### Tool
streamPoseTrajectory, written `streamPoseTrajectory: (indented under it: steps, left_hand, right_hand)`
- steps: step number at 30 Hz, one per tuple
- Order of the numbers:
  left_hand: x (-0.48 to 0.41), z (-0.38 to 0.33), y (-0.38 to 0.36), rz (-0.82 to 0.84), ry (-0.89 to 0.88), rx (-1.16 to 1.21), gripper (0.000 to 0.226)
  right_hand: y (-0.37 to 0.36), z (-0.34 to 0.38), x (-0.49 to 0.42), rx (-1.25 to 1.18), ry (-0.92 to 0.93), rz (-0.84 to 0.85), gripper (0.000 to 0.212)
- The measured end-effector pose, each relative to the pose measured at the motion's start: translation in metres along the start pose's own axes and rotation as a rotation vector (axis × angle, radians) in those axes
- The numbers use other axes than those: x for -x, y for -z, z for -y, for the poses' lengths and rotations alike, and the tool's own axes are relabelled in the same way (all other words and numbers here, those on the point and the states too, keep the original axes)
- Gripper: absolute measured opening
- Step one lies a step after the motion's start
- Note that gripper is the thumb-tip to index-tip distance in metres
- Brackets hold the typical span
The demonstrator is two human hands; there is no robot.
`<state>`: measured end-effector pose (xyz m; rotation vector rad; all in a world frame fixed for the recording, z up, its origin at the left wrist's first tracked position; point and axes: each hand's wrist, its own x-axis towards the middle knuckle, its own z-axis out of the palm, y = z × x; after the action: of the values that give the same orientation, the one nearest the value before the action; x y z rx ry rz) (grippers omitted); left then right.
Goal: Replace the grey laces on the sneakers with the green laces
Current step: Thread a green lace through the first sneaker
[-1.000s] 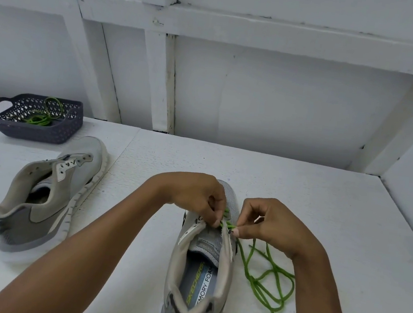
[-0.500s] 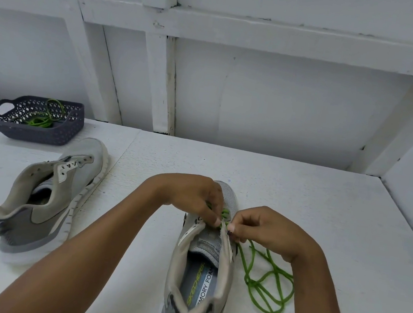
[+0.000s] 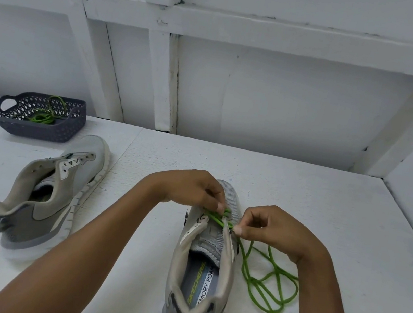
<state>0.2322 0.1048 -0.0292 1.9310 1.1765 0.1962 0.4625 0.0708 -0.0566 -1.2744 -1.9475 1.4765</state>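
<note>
— Scanning from the left, where is the lacing happening?
— Past the basket (image 3: 43, 132) holding the spare green lace (image 3: 43, 118) and past the bare sneaker (image 3: 59, 204), at the middle sneaker (image 3: 207, 258). Its heel is toward the person and its toe points away.
— Grips?
— The left hand (image 3: 190, 188) pinches the green lace (image 3: 217, 218) at the left eyelet row, and the right hand (image 3: 272, 228) pinches it at the right row. The crossings run across the shoe's long axis.
— Slack?
— Looped on the table (image 3: 327, 201) to the right of the shoe, nearest the right hand. I'd draw it through that way.

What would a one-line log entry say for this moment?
step: threading bright green cord lace through grey mesh sneaker | left hand: pinches lace | right hand: pinches lace
</note>
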Motion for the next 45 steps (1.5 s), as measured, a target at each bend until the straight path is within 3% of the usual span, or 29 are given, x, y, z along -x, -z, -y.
streamPoseTrajectory:
  steps: [6,11,17,22,25,28,32,36,38,41,43,45]
  left_hand:
    - [-0.006,0.000,0.000,-0.156,0.019,0.083,0.015]
    - [-0.009,-0.004,0.000,-0.204,0.015,0.124,0.017]
    - [-0.012,-0.009,-0.003,-0.223,-0.017,0.126,0.019]
    - [-0.011,-0.017,-0.008,-0.140,-0.041,0.074,0.016]
    - [-0.011,-0.024,-0.012,-0.026,-0.078,-0.015,0.014]
    - [-0.009,-0.031,-0.017,0.041,-0.136,0.049,0.017]
    - [-0.007,-0.042,-0.015,-0.087,-0.250,0.439,0.019]
    - [-0.013,-0.037,-0.018,-0.283,-0.250,0.627,0.026]
    - [-0.018,-0.030,-0.019,-0.395,-0.151,0.552,0.030]
    - [-0.024,-0.019,-0.018,-0.464,0.007,0.151,0.026]
    - [-0.022,-0.020,-0.017,-0.444,-0.003,0.068,0.016]
    - [-0.018,-0.029,-0.016,-0.375,-0.120,0.129,0.035]
  right_hand:
    - [-0.002,0.000,-0.007,0.064,-0.105,-0.097,0.031]
    - [-0.007,0.001,-0.007,0.178,-0.043,0.075,0.006]
    - [-0.002,-0.001,-0.004,0.008,-0.015,0.003,0.012]
    - [0.008,0.007,0.003,-0.015,-0.088,0.103,0.032]
    - [0.012,0.013,0.002,0.013,-0.057,-0.045,0.032]
    - [0.020,0.020,0.004,-0.090,0.032,-0.253,0.038]
    - [0.034,0.034,0.011,-0.271,0.111,-0.390,0.039]
    - [0.046,0.044,0.021,-0.413,0.182,-0.457,0.039]
    - [0.050,0.048,0.028,-0.428,0.232,-0.422,0.036]
    - [0.049,0.055,0.033,-0.337,0.237,-0.414,0.030]
    - [0.045,0.057,0.032,-0.244,0.205,-0.418,0.029]
    - [0.041,0.058,0.030,-0.158,0.167,-0.394,0.028]
